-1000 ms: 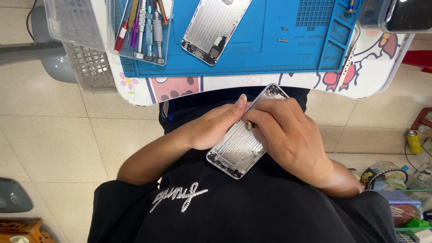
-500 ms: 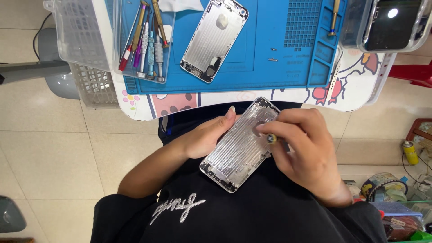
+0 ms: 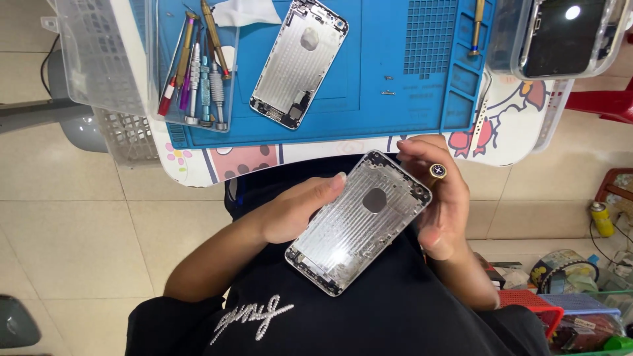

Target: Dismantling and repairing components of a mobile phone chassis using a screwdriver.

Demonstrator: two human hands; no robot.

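My left hand (image 3: 298, 212) grips the left edge of a silver phone back housing (image 3: 356, 227), inner side up, held slanted over my lap. My right hand (image 3: 443, 204) cups the housing's right edge and top corner. It also holds a small screwdriver, whose gold cap (image 3: 437, 171) pokes up between the fingers. A second silver housing (image 3: 300, 62) lies on the blue work mat (image 3: 402, 105) on the desk ahead of me.
A clear tray of screwdrivers and tweezers (image 3: 194, 69) sits at the mat's left, beside a white plastic basket (image 3: 99, 59). A gold screwdriver (image 3: 476, 26) lies on the mat's right. A clear box with a dark phone screen (image 3: 560, 36) stands far right. Floor clutter (image 3: 573, 296) lies at lower right.
My right hand has come off the top of the housing and moved to its right edge, the screwdriver tip lifted away. The housing now shows its whole inner side.
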